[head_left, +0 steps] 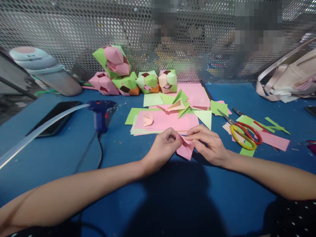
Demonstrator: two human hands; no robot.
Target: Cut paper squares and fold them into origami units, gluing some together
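Between my two hands is a small pink sheet of paper (pixel 185 150), partly folded and raised just above the blue table. My left hand (pixel 165 144) pinches its left edge between thumb and fingers. On the other side my right hand (pixel 207 144) grips the upper right edge with thumb and fingertips. Behind my hands lies a stack of pink and green sheets (pixel 168 121), with a small peach folded piece (pixel 148 120) on top. Several folded green and pink pieces (pixel 180 103) rest farther back on the papers.
Left of the papers stands a blue glue gun (pixel 100 115) with a long glue stick, beside a phone (pixel 55 118). Scissors (pixel 243 133) lie right among paper scraps (pixel 275 140). Folded paper balls (pixel 125 84) line the mesh screen (pixel 133 33). A bottle (pixel 46 70) and bag (pixel 293 72) flank them.
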